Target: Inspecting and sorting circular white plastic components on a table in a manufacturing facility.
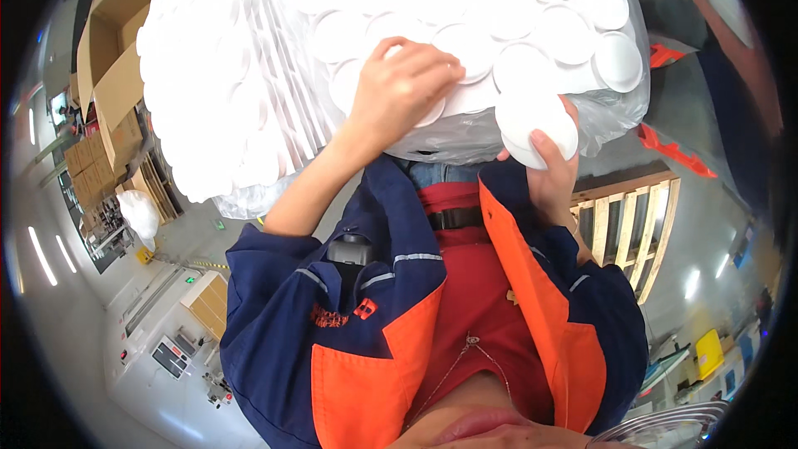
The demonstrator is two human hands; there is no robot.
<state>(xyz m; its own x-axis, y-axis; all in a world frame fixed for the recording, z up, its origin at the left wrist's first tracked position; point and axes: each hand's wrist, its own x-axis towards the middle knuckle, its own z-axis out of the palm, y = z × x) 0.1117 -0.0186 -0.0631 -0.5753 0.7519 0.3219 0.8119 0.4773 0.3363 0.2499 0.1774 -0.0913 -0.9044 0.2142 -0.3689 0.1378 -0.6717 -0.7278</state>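
Note:
Round white discs (337, 36), shallow with raised rims, lie in rows on a broad white layer in front of me. My right hand (555, 165) grips a few white discs (532, 120) at the near right edge, with the thumb lying over the face of the nearest one. Over the near rows, my left hand (403, 83) has its fingers curled together and pointing right. Those fingertips are low among the discs, and whatever they pinch is hidden. Just below that hand, the edge of another disc shows. Bright glare washes out much of the disc surface.
Clear plastic sheeting (457, 143) hangs under the near edge of the layer. At the left, more discs stand in a tall white stack (199, 83). An open cardboard box (125, 33) is at the far left, and a wooden pallet (628, 229) stands at the right.

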